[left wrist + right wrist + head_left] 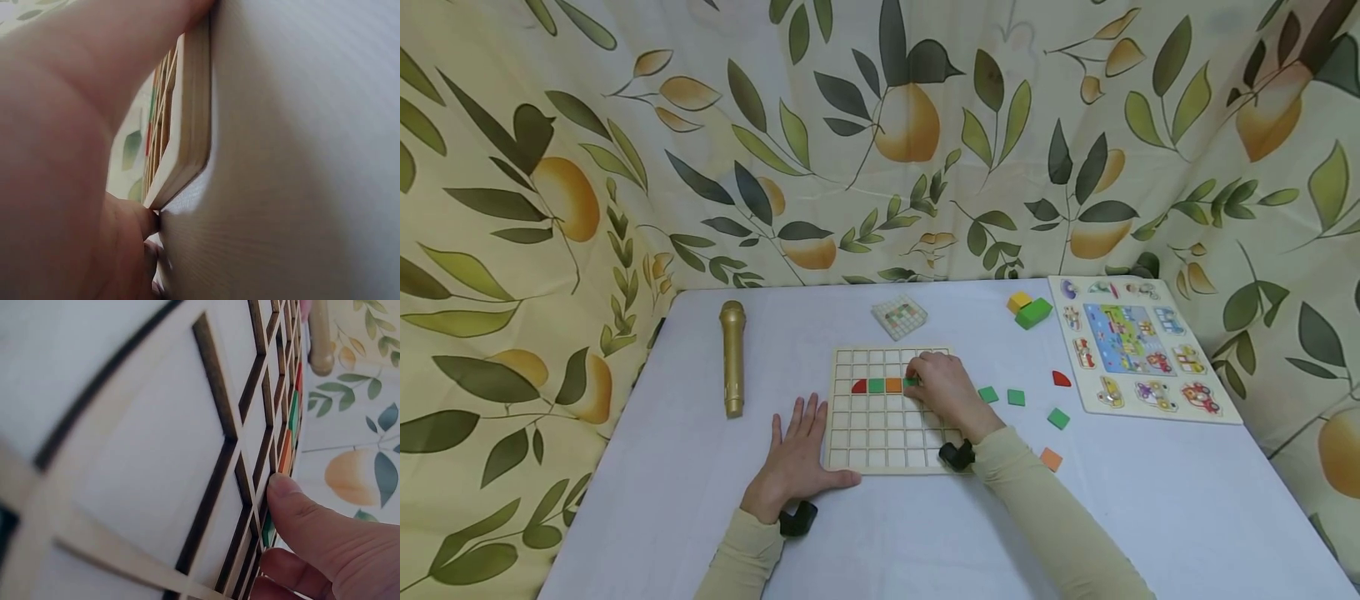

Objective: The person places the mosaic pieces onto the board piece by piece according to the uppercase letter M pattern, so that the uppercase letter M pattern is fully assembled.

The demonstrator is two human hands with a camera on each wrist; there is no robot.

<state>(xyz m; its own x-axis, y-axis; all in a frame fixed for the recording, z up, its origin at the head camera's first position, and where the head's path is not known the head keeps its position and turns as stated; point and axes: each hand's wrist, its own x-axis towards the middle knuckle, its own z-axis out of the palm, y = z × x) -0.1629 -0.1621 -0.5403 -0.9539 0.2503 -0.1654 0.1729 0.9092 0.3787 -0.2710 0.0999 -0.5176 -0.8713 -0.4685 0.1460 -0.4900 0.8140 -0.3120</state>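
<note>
A wooden grid board lies in the middle of the table. One row holds a red quarter-round tile, a green square tile and an orange square tile, side by side. Just right of them my right hand pinches another green tile at a cell, its thumb against the tile's edge. My left hand rests with fingers spread at the board's lower left corner. In the left wrist view, the thumb and fingers lie along two sides of the board.
Right of the board lie several green tiles, an orange tile and a red piece. Behind it is a small pattern card. A gold microphone lies left; green block, yellow block and picture puzzle board sit right.
</note>
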